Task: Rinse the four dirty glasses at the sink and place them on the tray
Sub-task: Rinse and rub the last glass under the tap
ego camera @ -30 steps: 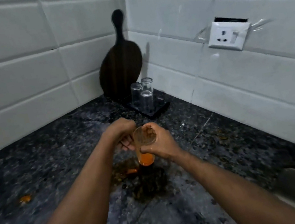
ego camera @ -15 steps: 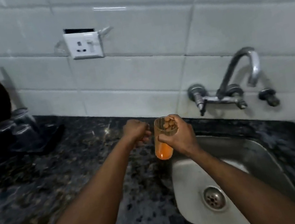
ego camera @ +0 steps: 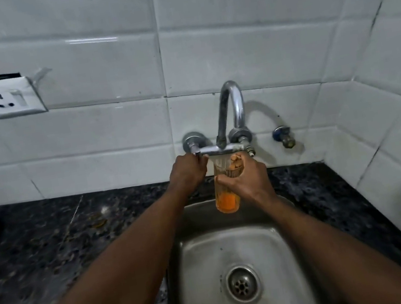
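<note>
Left hand [ego camera: 188, 172] now grips the tap handle [ego camera: 192, 143]; right hand [ego camera: 249, 180] holds glass [ego camera: 226, 200].

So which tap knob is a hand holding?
The leftmost knob: the left hand grips its lever. The middle knob and the blue valve on the right are untouched.

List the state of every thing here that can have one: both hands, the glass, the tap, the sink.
left hand, grips the left tap handle
right hand, holds the glass
glass, upright over the sink, orange liquid in its bottom
tap spout, above the glass; whether water runs cannot be told
sink, no standing water; drain unplugged
</note>
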The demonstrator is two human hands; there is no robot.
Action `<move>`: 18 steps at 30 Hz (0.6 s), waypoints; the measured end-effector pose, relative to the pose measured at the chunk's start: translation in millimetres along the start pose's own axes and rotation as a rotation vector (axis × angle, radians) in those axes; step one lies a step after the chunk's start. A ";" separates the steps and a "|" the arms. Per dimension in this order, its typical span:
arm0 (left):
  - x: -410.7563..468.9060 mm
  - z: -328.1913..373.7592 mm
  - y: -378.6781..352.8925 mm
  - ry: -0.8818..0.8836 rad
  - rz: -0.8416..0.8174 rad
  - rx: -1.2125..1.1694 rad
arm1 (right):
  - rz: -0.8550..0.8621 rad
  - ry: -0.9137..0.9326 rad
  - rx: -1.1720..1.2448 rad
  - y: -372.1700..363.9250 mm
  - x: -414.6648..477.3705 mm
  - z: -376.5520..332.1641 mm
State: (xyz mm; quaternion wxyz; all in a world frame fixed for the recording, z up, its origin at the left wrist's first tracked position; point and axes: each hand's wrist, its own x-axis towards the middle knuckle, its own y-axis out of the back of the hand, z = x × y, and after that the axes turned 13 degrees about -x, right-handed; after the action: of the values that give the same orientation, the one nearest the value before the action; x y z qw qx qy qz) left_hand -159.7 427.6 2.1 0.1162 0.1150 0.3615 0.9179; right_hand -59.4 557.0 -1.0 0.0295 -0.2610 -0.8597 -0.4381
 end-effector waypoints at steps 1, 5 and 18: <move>1.1 1.9 -1.8 -0.011 0.018 0.031 | 0.008 -0.002 0.002 2.0 1.2 3.2; 4.2 3.2 -8.8 0.026 0.049 0.016 | 0.012 -0.010 0.027 7.7 4.1 12.3; -30.5 -16.5 -34.2 0.574 -0.330 -0.912 | -0.041 0.015 0.100 5.3 1.8 11.8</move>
State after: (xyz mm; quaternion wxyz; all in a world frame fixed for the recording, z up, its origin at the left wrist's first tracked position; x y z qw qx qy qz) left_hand -131.3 432.4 -37.1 0.1933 -0.2592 -0.0418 0.9454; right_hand -56.4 569.3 -3.8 0.0398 -0.2382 -0.8856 -0.3968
